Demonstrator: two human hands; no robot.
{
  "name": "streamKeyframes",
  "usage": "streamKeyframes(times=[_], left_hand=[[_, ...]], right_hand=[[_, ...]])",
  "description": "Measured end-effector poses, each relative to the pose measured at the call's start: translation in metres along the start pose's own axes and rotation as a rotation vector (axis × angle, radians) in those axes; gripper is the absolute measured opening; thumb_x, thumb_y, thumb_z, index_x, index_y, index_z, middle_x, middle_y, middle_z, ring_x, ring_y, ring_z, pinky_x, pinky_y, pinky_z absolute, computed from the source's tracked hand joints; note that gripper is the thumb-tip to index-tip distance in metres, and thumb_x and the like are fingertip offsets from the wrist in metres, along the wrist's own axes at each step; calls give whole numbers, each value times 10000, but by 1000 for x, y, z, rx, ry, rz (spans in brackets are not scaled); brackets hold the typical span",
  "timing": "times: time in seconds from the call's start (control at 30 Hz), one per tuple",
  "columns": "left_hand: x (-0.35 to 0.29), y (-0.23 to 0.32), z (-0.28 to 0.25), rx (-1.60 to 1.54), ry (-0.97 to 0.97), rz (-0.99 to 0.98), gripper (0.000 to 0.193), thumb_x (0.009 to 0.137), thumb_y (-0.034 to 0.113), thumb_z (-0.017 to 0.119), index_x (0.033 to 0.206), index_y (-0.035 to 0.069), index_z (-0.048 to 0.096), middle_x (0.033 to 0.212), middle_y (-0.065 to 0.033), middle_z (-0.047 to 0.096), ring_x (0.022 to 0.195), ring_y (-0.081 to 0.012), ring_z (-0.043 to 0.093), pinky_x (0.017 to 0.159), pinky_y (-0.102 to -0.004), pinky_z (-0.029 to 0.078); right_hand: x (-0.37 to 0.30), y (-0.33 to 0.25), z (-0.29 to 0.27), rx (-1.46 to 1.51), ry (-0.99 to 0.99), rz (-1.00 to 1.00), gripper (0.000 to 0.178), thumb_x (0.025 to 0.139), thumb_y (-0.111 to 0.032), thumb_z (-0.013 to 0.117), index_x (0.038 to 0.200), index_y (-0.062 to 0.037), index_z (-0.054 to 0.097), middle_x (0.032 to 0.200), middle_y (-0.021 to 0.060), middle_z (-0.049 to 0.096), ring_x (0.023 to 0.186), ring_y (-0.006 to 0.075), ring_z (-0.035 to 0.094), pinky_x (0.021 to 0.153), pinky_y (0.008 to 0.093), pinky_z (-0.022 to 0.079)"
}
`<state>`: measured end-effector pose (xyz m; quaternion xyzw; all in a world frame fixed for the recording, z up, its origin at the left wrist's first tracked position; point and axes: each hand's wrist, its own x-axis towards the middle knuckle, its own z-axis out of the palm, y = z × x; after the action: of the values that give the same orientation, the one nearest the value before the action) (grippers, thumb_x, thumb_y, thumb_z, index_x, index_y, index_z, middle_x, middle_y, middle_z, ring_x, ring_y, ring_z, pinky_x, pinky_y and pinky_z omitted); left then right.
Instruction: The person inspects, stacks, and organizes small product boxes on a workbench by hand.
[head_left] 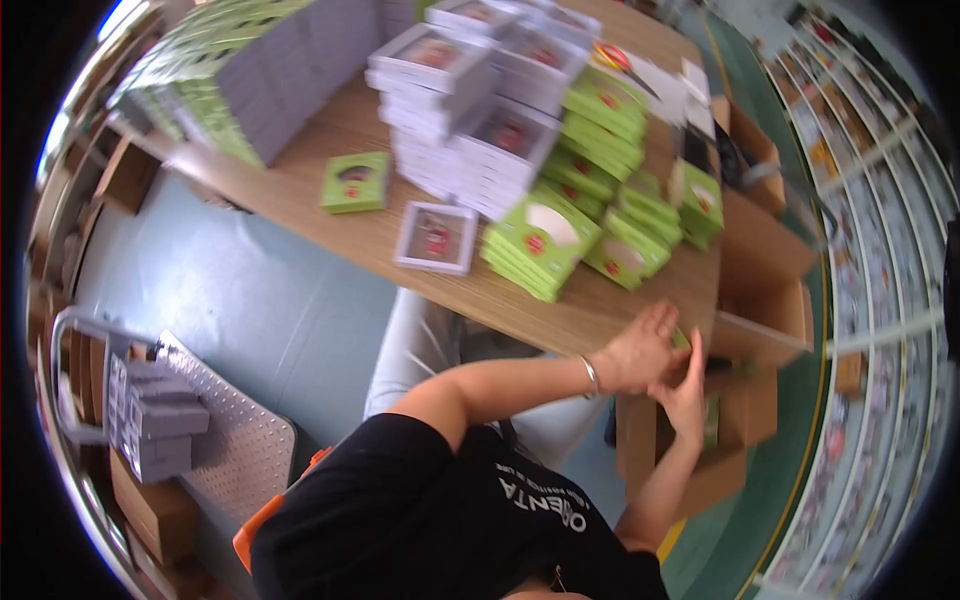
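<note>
Both my hands are together just off the table's front right corner. My left hand [635, 352], with a silver bangle at its wrist, has its fingers over a green box [682, 339], of which only a small part shows between the hands. My right hand [684, 402] grips the same box from the right and below, its fingers pointing up. Most of the box is hidden. Nearest on the table are stacked flat green boxes [545, 240] with round windows and more green boxes [628, 250] beside them.
White clear-lidded boxes [435, 110] stand in tall stacks on the wooden table [330, 235]. A single white box [437, 237] and a green box [356, 182] lie near its edge. Scissors [618, 60] lie behind. Open cartons [760, 320] stand at right; a trolley [225, 425] with grey boxes is at left.
</note>
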<state>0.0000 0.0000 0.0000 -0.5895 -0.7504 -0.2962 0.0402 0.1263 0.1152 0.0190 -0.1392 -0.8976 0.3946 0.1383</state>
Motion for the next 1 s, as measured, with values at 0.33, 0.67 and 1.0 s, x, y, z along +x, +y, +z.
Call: streamKeyframes(times=[0.33,0.67,1.0], left_hand=[[-173,-85,-183,-31,592,-48,448,712,41,707,1129,33,543,1104,-162,570,1042,-356,565,896,-453,491],[-201,-196,-245,-379,74,-483,974,547,87,856,1383,68,358,1354,-184,434,1275,-355,434,1072,-393,392],[-249,-136,-267,-509,326,-517,930,526,92,871,1328,40,403,1294,-138,454,1211,-291,491,1035,-399,438]], right_hand=[[-14,-39,16,39,91,69,1145,513,-155,907,1484,-93,304,1484,128,315,1346,293,356,1114,401,296],[-19,-145,93,407,114,-132,1204,594,-603,835,1466,14,279,1440,148,330,1332,289,361,1102,449,307],[9,-205,151,-130,-6,-450,977,545,-216,924,1388,-104,445,1442,213,275,1261,395,391,994,480,410]])
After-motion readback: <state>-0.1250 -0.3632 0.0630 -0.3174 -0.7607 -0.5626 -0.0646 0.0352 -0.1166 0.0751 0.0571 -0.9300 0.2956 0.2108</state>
